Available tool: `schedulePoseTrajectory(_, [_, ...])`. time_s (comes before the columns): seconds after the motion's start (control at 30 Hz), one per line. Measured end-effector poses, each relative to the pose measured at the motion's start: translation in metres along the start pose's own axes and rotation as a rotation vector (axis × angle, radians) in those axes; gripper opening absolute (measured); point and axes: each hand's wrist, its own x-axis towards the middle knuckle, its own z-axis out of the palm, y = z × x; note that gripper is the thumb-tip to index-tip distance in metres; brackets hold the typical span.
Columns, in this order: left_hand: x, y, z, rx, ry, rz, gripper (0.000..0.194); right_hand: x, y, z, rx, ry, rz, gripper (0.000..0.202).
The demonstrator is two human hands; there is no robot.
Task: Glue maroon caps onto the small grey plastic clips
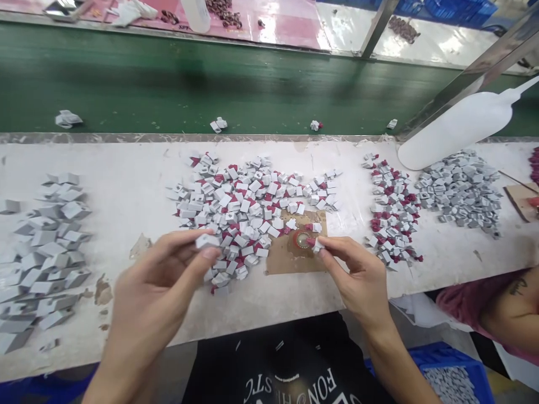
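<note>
My left hand (155, 286) pinches a light grey plastic block (206, 242) between thumb and fingers, just in front of the central pile. Between the thumb and forefinger of my right hand (360, 278) is a small grey piece with a dark red end (317, 246). That red end points left, over or at a small round red-rimmed dish (302, 240); whether it touches cannot be made out. Under the dish lies a piece of brown cardboard (290, 264). Grey blocks with dark red inserts form the central pile (236, 202) between and beyond my hands.
Larger grey blocks (54, 235) are heaped at left. At right are a red-and-grey pile (391, 210), a small grey pile (463, 191) and a leaning white squeeze bottle (458, 129). A green belt (261, 84) runs behind. Another person's arm (511, 306) shows at right.
</note>
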Motion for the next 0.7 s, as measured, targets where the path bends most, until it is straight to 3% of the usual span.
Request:
schedulePoseTrajectory(0.13, [-0.001,0.024,0.034,-0.284,-0.301,-0.020,0.022,0.004,0.002,0.000,0.205,0.050,0.145,0.018])
schedulePoseTrajectory(0.27, [0.003,0.036,0.063,-0.448,-0.433,0.004,0.017,0.014,0.003,-0.002,0.455,0.063,0.338,0.020])
schedulePoseTrajectory(0.4, [0.002,0.047,0.081,-0.629,-0.539,-0.029,0.011,0.020,-0.004,-0.005,0.651,-0.022,0.457,0.025])
schedulePoseTrajectory(0.57, [-0.002,0.056,0.090,-0.690,-0.582,-0.041,0.008,0.020,-0.006,-0.005,0.721,-0.090,0.472,0.023])
schedulePoseTrajectory(0.7, [-0.003,0.051,0.086,-0.604,-0.473,-0.041,0.012,0.012,0.000,-0.004,0.356,0.015,0.268,0.013])
